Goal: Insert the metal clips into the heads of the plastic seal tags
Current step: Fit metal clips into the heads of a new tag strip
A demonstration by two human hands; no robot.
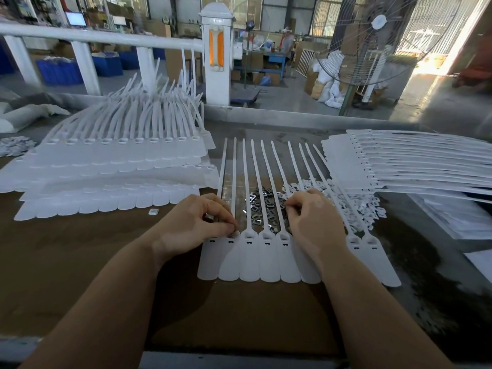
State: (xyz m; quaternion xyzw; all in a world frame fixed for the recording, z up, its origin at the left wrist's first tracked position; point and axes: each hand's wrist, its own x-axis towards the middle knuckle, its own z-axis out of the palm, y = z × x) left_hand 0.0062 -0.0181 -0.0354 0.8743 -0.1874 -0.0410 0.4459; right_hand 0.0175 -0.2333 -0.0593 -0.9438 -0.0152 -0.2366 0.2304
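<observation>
Surface: a brown flat work surface [80, 262] carries everything; its near edge runs along the bottom of the view.
Tag row: a joined row of white plastic seal tags [269, 265] lies flat at the middle of the surface, rounded flag ends toward the near edge, thin straps reaching toward the far edge.
Tag heads: small boxed heads [266, 236] sit where each strap meets its flag; several between the two hands are in plain sight.
Clips: a loose heap of small dark rectangular metal clips [262, 209] lies under the straps, just beyond the heads.
White pieces: a scatter of small white plastic pieces [364, 206] lies just right of the clips, toward the right edge.
Left hand: the left hand [197, 222] rests on the left end of the row, fingers curled, thumb and forefinger pinched narrow at a head; whatever is pinched is too small to tell.
Right hand: the right hand [314, 222] lies over the right part of the row, fingers curled down at the clip heap; I cannot tell whether it holds a clip.
Left stack: a layered stack of white tag rows [106, 166] sits toward the far left corner, straps curving upward.
Right stack: another flat stack of white tag rows [399, 161] lies near the right edge, straps pointing right.
</observation>
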